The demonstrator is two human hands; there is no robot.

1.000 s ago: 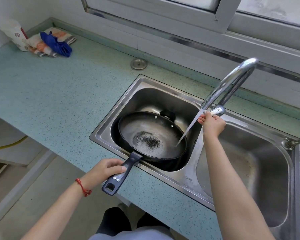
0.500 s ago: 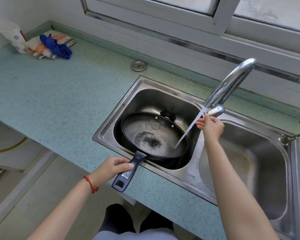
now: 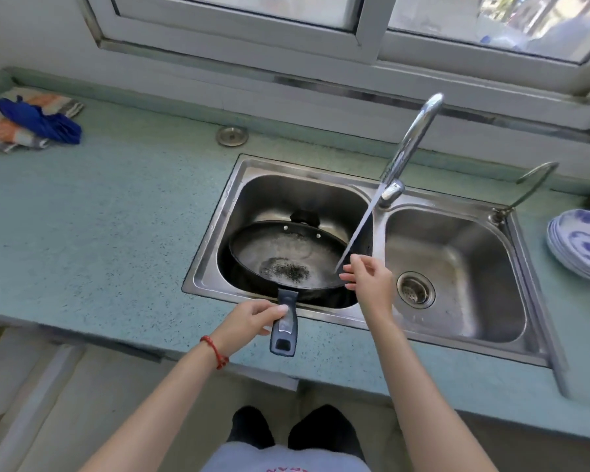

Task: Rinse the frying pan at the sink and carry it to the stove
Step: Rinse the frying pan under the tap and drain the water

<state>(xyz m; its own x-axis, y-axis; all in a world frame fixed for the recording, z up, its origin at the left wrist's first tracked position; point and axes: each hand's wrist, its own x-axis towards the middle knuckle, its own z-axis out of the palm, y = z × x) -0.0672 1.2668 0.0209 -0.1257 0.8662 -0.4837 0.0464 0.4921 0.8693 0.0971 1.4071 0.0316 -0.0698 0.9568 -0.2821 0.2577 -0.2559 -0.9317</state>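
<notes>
Frying pan [image 3: 286, 257] sits in the sink's [image 3: 355, 318] left basin under running water, left hand [image 3: 252, 318] gripping its handle, right hand [image 3: 368, 277] loose-fingered, empty, at its rim: best swirl steadily.

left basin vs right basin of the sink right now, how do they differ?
The left basin holds the frying pan, gripped at its handle by the left hand; the right basin holds nothing. The water stream lands in the left basin's pan, none in the right basin. The right basin's drain shows; the left basin's is hidden. Both are stainless steel.
</notes>
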